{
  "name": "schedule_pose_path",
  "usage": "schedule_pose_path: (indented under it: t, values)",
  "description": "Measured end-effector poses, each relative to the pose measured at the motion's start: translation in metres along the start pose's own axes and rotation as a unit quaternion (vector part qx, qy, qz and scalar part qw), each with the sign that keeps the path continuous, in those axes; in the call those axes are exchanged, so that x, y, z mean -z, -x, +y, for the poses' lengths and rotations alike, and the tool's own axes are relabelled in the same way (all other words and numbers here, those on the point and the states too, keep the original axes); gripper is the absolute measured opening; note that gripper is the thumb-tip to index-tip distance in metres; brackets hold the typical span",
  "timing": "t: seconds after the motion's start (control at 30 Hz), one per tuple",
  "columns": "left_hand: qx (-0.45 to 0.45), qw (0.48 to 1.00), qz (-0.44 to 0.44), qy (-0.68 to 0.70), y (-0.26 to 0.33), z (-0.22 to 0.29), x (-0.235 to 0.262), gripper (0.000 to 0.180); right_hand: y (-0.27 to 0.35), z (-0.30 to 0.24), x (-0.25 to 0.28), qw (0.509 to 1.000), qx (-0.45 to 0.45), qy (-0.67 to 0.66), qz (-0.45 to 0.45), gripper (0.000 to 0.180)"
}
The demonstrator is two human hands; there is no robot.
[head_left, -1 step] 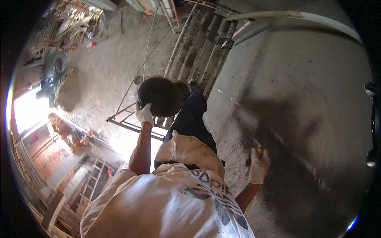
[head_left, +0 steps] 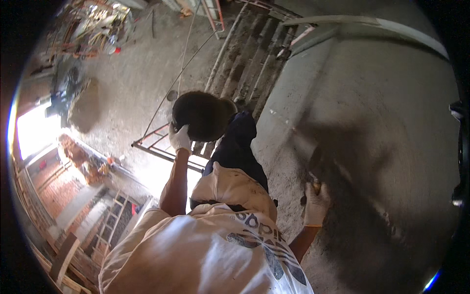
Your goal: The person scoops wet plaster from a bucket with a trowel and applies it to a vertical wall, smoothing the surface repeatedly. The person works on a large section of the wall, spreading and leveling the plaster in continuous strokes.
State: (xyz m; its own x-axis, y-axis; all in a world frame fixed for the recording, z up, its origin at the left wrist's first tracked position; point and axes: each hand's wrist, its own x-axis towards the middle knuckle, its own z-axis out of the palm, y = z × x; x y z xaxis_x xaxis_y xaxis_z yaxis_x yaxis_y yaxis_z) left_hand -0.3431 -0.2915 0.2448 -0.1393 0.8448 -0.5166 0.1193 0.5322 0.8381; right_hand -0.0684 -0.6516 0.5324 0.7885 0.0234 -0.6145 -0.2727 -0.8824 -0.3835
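Note:
My left hand [head_left: 180, 139], in a pale glove, is closed on the near-left rim of a dark round mortar pan [head_left: 199, 116], held out in front of my body. Its contents are too dark to make out. On the right, my right hand [head_left: 317, 205], also gloved, is wrapped round the handle of a trowel [head_left: 315, 159]. The dark blade points away from me, close to the grey plastered wall [head_left: 391, 112]; whether it touches the wall I cannot tell.
Scaffold planks [head_left: 252, 54] run ahead beneath me, beside a metal scaffold frame [head_left: 159, 143] with thin diagonal braces. Far below lie the concrete floor [head_left: 147, 63] and a heap of debris [head_left: 93, 29]. A pale curved strip [head_left: 342, 18] crosses the wall's top.
My right hand has turned slightly, and the trowel blade shows more plainly against the wall. The pan and my left hand have shifted slightly to the right in view.

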Motion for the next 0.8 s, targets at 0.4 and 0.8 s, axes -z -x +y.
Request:
schedule_pose_path:
  t: [0.4,0.8]
  values:
    - [0.141,0.981,0.126,0.031,-0.084,-0.047,-0.019,0.046,-0.063,-0.031,-0.051,0.962,0.061,0.252,-0.083,0.034]
    - [0.065,0.943,0.187,0.267,-0.258,0.109,0.055,0.042,-0.172,-0.007,-0.054,0.905,0.076,0.377,-0.180,0.047]
